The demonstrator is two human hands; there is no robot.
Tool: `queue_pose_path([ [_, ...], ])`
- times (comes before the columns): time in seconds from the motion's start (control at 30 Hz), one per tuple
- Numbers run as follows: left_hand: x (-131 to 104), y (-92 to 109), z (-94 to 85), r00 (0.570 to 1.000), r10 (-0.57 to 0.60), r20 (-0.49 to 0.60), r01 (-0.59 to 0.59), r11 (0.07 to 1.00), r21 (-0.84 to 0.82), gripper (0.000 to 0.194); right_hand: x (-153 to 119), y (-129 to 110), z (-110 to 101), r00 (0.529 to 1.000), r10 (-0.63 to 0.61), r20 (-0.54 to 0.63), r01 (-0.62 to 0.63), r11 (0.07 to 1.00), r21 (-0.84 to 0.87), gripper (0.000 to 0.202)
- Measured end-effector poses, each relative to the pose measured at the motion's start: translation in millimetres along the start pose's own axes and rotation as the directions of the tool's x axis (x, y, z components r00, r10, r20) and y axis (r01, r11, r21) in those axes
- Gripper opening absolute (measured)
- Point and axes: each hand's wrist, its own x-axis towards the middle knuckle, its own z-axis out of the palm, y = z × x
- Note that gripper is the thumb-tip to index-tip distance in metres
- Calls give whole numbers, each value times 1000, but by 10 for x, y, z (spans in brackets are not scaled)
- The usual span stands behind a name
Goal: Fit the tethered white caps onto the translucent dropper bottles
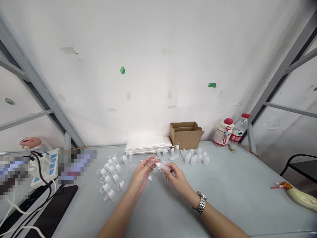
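A small translucent bottle (165,167) lies nearly sideways between my two hands at the table's middle. My right hand (176,177) is closed round its body, with a metal watch on the wrist. At the bottle's white nozzle end, the fingers of my left hand (143,172) are pinched together at the cap. Loose white caps lie under and beside the hands, one cap (150,178) just below them. To the left stand several capped bottles (112,195) with looped straps. Several bottles without visible caps (193,160) stand in a group to the right.
Behind the hands are a stack of white sheets (148,144) and an open cardboard box (187,138). A red-lidded jug (223,134) and a water bottle (239,130) stand back right. A power strip (44,167), cables and a black slab (55,211) lie left.
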Motion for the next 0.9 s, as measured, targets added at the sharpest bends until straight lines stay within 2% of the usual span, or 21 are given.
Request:
queue_pose_path([
  [0.13,-12,24,-2,999,43,-8,-42,995,92,42,4,-2,-14,1000,-20,-19,18,996,-93,26],
  [0.27,-9,57,0,996,82,-24,-75,974,212,60,3,29,-28,999,-33,-19,29,986,-167,25],
  [0.43,6,75,-25,995,94,25,-97,950,297,71,-3,78,-32,999,-30,-32,22,975,-220,25],
  [0.57,7,66,-46,991,99,86,-123,932,340,71,-1,100,-24,999,-31,-13,28,973,-229,25],
  [0.7,1,53,-27,993,92,75,-114,919,378,65,-7,92,10,999,-36,-23,31,983,-179,25],
  [0.9,17,23,34,994,101,45,-109,959,260,53,1,66,49,997,53,56,-52,999,-10,29],
])
